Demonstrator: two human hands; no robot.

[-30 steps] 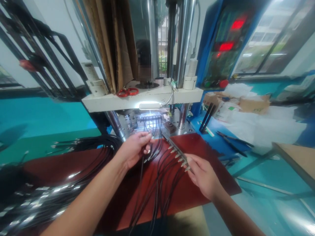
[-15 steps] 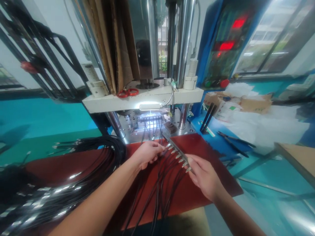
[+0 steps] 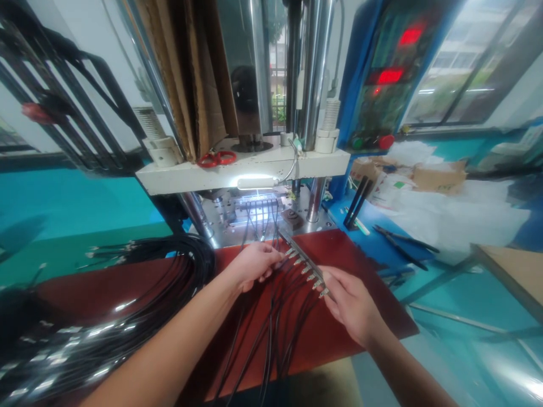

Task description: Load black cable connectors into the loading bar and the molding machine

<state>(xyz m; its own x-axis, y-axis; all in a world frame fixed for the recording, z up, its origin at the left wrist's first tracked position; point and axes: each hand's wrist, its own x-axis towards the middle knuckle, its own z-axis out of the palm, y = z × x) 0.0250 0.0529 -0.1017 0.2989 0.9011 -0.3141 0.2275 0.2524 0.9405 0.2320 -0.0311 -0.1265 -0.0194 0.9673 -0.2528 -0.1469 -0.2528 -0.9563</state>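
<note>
My right hand grips the near end of a narrow metal bar, which slants away to the left above the red board. Several small metal cable connectors stick out along its left side, with black cables trailing down toward me. At the bar's far part, the fingers of my left hand pinch a cable close to its connector. The exact fingertip contact is too small to make out. Behind, more cables run into a brightly lit clear fixture on the press bed.
A large coil of black cables lies at left. Red-handled scissors rest on the white press plate. Pliers lie on the blue surface at right, near white bags and a control panel with red displays.
Both hands keep nearly the same place on the bar and cable. The view has shifted slightly, so the background sits a little further left.
</note>
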